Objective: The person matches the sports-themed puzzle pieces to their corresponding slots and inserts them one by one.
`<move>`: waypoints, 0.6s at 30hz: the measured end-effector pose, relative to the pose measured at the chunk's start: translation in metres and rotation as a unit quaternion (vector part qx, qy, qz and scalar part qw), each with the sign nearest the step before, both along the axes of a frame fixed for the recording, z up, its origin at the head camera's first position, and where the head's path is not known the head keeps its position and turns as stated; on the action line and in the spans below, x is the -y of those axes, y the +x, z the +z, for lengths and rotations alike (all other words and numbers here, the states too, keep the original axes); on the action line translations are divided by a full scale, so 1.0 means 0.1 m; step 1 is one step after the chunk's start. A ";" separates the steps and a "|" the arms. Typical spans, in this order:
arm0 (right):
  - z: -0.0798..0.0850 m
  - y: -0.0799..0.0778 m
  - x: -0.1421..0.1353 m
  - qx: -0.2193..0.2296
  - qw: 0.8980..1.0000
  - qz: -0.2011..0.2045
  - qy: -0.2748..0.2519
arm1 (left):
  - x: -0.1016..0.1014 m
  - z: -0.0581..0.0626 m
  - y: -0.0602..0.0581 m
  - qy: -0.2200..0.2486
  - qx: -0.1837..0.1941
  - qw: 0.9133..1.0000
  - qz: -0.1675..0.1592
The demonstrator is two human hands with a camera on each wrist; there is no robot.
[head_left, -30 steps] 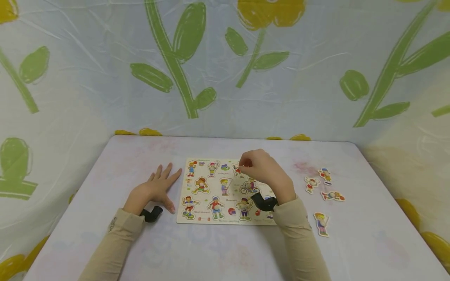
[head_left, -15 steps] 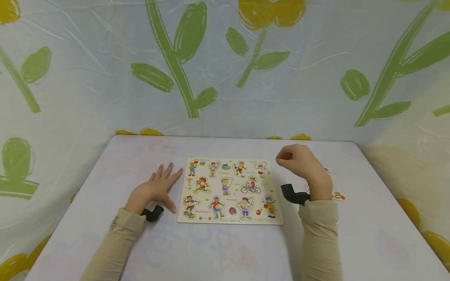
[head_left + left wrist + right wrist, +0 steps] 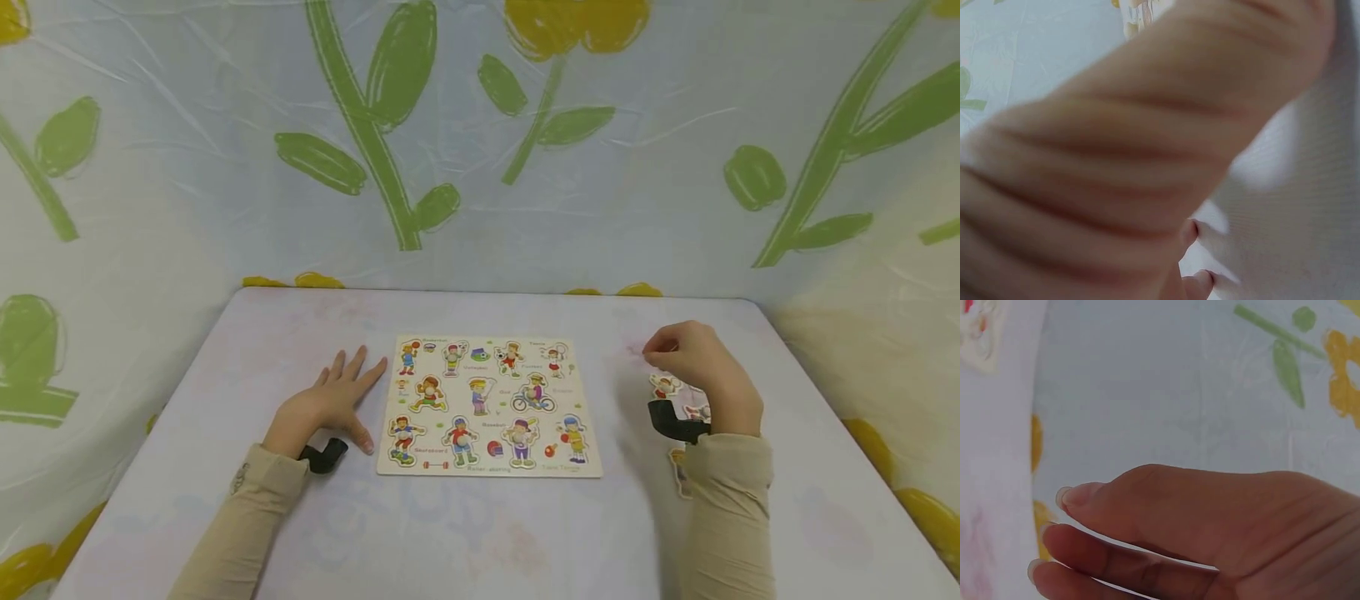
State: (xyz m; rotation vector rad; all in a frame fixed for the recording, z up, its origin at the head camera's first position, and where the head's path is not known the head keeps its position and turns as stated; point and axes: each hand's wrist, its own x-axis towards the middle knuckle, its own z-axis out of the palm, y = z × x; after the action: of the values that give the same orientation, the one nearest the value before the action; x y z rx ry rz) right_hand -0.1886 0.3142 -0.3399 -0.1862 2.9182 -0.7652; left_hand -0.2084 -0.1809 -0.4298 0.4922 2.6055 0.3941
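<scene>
A wooden puzzle board (image 3: pixel 590 458) printed with cartoon sports children lies flat on the table. My left hand (image 3: pixel 326 408) rests beside its left edge, fingers spread, holding nothing. Over the loose puzzle pieces right of the board hangs my right hand (image 3: pixel 693 362). In the right wrist view, its thumb (image 3: pixel 1094 497) and bent fingers (image 3: pixel 1085 550) stand slightly apart with nothing between them. Below it lie a tennis-player piece (image 3: pixel 663 386), a partly covered basketball-player piece (image 3: pixel 697 412) and a golfer piece (image 3: pixel 681 473) half behind the sleeve. Another loose piece is hidden by the hand.
The pale table (image 3: pixel 487 542) is backed by a floral cloth (image 3: pixel 637 183) on three sides. A black camera mount (image 3: pixel 324 457) sits at the left wrist, another mount (image 3: pixel 675 421) at the right. In the left wrist view, skin fills most of the picture.
My right hand has left the football-player figure at the board's top and travelled right, past the board's edge, to above the loose pieces. The left hand has stayed put.
</scene>
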 end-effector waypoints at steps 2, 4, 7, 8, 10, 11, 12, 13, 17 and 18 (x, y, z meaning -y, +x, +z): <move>-0.05 -0.01 -0.08 0.003 1.000 0.004 0.008 | 0.00 0.01 0.00 0.000 0.001 1.000 0.002; -0.10 -0.01 -0.15 0.008 1.000 0.005 0.013 | 0.00 0.01 0.00 0.002 0.002 1.000 0.001; -0.17 -0.02 -0.26 0.022 1.000 0.005 0.020 | 0.00 0.00 0.00 0.002 0.002 1.000 0.000; -0.20 -0.02 -0.29 0.029 0.999 0.003 0.022 | 0.00 0.00 0.00 0.002 0.002 1.000 -0.001; -0.24 -0.02 -0.33 0.044 0.999 0.002 0.025 | 0.00 -0.01 -0.01 0.002 0.003 1.000 0.000; -0.27 -0.03 -0.35 0.052 0.998 0.002 0.024 | 0.00 -0.01 0.00 0.002 0.003 1.000 0.001; -0.29 -0.03 -0.37 0.059 0.998 0.004 0.024 | 0.01 -0.02 0.00 0.003 0.004 1.000 0.002; -0.31 -0.03 -0.38 0.064 0.998 0.005 0.021 | 0.01 -0.02 0.00 0.003 0.003 1.000 0.003; -0.40 -0.04 -0.43 0.083 0.996 0.010 0.010 | 0.01 -0.02 0.00 0.004 0.000 1.000 0.003; -0.43 -0.04 -0.44 0.088 0.996 0.011 0.007 | 0.02 -0.02 0.00 0.004 -0.001 1.000 0.003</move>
State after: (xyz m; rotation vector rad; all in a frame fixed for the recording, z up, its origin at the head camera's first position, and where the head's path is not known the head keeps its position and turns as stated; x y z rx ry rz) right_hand -0.1930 0.3580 -0.3825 -0.1400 2.7499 -0.7173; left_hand -0.2089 -0.1825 -0.4321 0.4886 2.6082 0.4053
